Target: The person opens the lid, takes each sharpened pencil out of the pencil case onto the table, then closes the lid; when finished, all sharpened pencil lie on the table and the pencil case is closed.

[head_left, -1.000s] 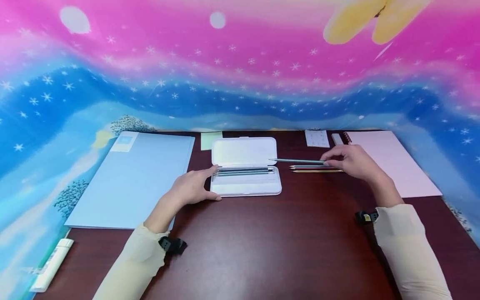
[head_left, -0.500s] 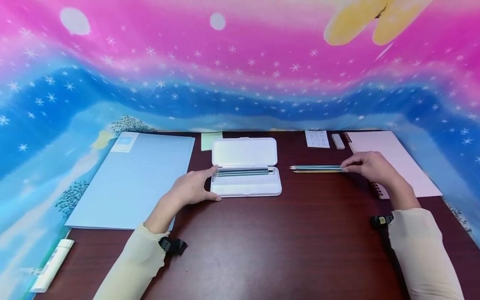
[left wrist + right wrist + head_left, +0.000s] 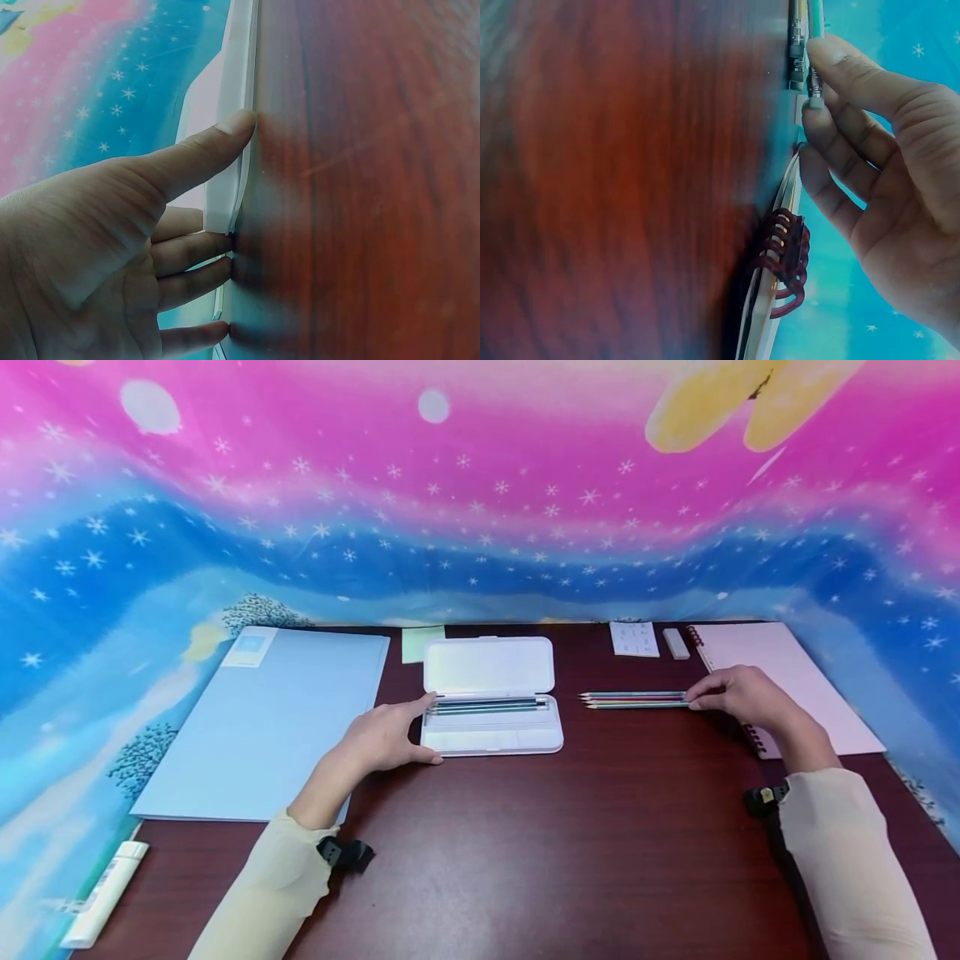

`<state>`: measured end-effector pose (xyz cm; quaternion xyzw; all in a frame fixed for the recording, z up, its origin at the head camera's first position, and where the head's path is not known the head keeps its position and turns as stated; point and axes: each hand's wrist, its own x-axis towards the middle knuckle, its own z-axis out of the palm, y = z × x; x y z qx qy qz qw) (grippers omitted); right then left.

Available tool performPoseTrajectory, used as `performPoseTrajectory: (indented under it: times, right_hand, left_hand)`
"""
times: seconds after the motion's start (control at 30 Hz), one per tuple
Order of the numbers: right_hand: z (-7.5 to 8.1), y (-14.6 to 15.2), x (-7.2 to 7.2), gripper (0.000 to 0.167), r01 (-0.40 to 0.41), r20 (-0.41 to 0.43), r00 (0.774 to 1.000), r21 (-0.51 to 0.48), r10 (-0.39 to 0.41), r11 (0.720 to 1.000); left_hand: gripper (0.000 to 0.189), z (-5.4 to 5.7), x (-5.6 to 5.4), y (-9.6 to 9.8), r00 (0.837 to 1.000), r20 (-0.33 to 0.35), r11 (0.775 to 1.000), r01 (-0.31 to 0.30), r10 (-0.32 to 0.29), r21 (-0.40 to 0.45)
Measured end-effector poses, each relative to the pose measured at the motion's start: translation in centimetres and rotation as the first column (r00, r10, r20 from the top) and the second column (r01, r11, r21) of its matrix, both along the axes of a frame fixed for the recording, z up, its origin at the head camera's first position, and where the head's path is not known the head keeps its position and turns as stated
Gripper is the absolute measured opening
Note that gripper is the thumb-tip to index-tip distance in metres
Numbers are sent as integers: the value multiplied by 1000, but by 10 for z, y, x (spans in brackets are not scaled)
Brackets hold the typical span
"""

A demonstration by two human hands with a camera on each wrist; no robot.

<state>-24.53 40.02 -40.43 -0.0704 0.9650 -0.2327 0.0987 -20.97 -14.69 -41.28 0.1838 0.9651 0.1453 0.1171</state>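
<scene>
A white pencil case (image 3: pixel 491 736) lies with its lid folded back, several dark pencils (image 3: pixel 487 706) in its rear compartment. My left hand (image 3: pixel 382 735) holds the case by its left end, thumb on the front edge and a finger at the hinge side. To the right, a small bunch of coloured pencils (image 3: pixel 633 700) lies side by side, tips pointing left. My right hand (image 3: pixel 746 700) pinches a teal pencil (image 3: pixel 817 79) near its eraser end between thumb and fingers. Another pencil (image 3: pixel 797 60) shows beside it, closer to the table, in the right wrist view.
A blue folder (image 3: pixel 262 727) lies at left, a white tube (image 3: pixel 105 893) near the front left corner. Green paper (image 3: pixel 422 644), a white note (image 3: pixel 634 639) and an eraser (image 3: pixel 676 643) lie along the back. A pink spiral notebook (image 3: pixel 810 693) is under the right forearm.
My right hand has drawn the pencil back to the right and down beside the others, away from the case. The left hand and the case stay put.
</scene>
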Motion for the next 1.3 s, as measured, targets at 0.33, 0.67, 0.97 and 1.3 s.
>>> performPoseTrajectory:
  times: [0.33, 0.67, 0.97, 1.3]
  right_hand:
    - [-2, -6, -6, 9, -13, -5, 1000, 35, 13, 999]
    - [13, -45, -13, 28, -60, -153, 986, 14, 62, 998]
    - [24, -136, -26, 20, -280, -221, 938, -24, 268, 960]
    - [20, -205, -22, 17, -373, -140, 923, -92, 359, 923]
  left_hand:
    - [101, -1, 1, 0, 1000, -3, 1000, -3, 3, -2]
    - [100, 1, 1, 0, 1000, 2, 1000, 3, -3, -11]
    - [100, 1, 0, 1, 1000, 3, 1000, -14, 14, -4]
    - [100, 2, 1, 1, 1000, 3, 1000, -18, 18, -12]
